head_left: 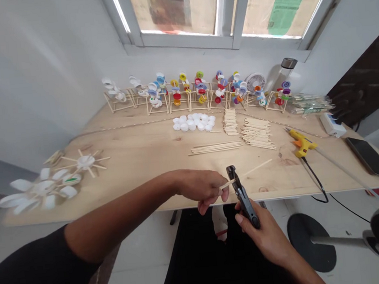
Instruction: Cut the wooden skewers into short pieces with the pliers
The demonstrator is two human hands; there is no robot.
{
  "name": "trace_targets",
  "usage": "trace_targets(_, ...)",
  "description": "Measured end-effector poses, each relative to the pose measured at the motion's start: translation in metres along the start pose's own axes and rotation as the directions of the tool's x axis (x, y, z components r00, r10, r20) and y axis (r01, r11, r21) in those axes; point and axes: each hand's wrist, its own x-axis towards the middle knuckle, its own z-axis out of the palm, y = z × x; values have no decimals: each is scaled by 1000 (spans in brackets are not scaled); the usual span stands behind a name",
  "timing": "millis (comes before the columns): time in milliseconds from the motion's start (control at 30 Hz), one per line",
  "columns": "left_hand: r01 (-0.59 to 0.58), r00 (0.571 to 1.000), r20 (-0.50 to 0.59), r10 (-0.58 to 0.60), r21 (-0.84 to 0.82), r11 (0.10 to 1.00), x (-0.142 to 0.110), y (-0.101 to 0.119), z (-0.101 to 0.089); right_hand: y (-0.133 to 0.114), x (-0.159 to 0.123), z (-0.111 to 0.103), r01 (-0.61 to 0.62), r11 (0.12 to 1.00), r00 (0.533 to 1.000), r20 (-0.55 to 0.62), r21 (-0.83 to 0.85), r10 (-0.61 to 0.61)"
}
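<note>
My left hand (203, 190) pinches one end of a thin wooden stick (251, 170) at the near edge of the plywood table (143, 156). My right hand (265, 231) grips the handles of black cutting pliers (240, 193), whose jaws are closed around the stick close to my left fingertips. The rest of the stick runs off to the right over the table.
Stacks of cut sticks (256, 132) and long sticks (215, 148) lie mid-table, with white bottle caps (194, 122) behind. Several cap-and-stick models (200, 89) line the wall. A yellow glue gun (301, 144), a phone (372, 158) and white cap wheels (45, 186) also sit here.
</note>
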Motion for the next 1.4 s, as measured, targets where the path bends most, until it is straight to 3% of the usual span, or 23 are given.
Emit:
trace_targets(200,4,994,106,-7,29,1000,4,-2,-9,2,1,3,-1,992,998,-63,-127,-7)
trace_targets(733,60,998,6,-63,211,976,8,0,-8,19,6,11,-17,963,988,-154,-269,-25)
trace_targets(1200,53,997,-56,-48,95,994,13,4,-3,18,6,13,-49,967,976,-220,-251,-8)
trace_targets(1400,18,994,-107,-4,128,992,13,5,0,16,5,14,-61,967,972,-237,-249,0)
